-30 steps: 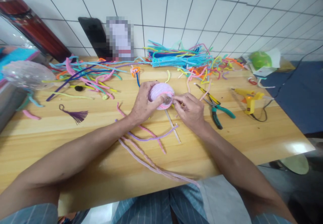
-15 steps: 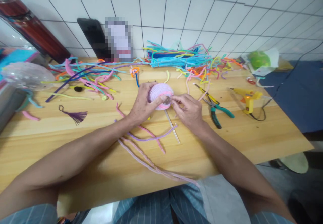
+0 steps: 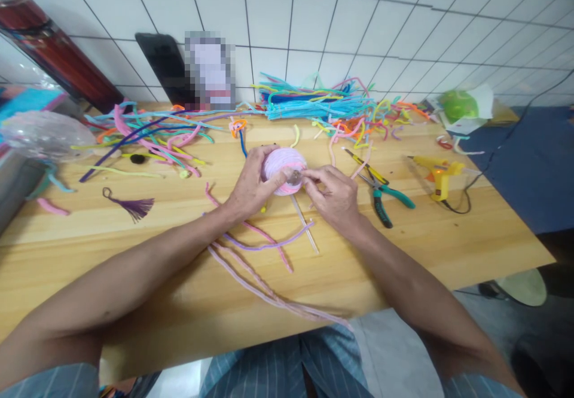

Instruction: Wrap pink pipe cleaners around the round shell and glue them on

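My left hand (image 3: 252,183) is wrapped round the left side of a lilac and pink ball (image 3: 283,160) that looks wound from pipe cleaners. Its thumb presses close to a greyish opening on the ball's near right side. At that spot my right hand (image 3: 332,192) pinches with thumb and forefinger; whatever sits between those fingertips is too small to make out. Below the ball lies a thin clear stick (image 3: 305,227), crossed by a purple pipe cleaner (image 3: 264,246). Longer pink pipe cleaners (image 3: 269,293) stretch toward the table's front edge.
Pliers (image 3: 383,201) and a yellow cutter (image 3: 368,168) lie right of my hands, with a yellow glue gun (image 3: 442,177) farther right. Bundled blue pipe cleaners (image 3: 318,108) and loose coloured ones line the wall. A purple tassel (image 3: 132,207) and a leaning black phone (image 3: 165,66) are on the left.
The ball has turned or tilted very slightly between my hands, and the view has shifted a little. Both hands keep nearly the same hold.
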A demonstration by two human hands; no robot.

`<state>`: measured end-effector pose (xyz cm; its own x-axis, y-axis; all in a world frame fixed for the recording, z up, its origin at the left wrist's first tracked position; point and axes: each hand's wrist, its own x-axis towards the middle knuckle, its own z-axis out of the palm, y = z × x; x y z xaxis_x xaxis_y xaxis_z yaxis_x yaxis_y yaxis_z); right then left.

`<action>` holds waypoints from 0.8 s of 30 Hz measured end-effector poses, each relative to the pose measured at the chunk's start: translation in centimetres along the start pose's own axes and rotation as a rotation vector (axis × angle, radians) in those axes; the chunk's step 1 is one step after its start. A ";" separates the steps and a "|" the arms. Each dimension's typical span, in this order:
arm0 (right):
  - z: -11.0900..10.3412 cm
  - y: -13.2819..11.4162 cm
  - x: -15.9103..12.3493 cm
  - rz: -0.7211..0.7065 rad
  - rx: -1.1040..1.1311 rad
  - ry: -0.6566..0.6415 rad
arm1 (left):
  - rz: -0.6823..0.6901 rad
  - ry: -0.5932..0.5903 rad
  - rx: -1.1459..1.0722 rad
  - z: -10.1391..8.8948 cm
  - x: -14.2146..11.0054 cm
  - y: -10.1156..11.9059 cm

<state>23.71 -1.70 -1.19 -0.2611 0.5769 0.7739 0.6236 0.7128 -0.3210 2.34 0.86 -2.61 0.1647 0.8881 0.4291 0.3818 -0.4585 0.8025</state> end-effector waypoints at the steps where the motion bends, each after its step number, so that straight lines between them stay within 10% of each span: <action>1: 0.0 0.0 0.0 -0.006 0.001 0.001 | -0.009 0.001 0.000 0.0 0.1 0.1; 24: -0.1 0.1 -0.1 -0.053 -0.016 -0.053 | 0.051 -0.047 0.006 -0.4 -0.1 -0.4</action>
<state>23.83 -1.77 -1.25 -0.3325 0.5593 0.7594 0.6193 0.7367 -0.2714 1.85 0.99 -2.83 0.2261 0.8644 0.4492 0.3769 -0.5028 0.7779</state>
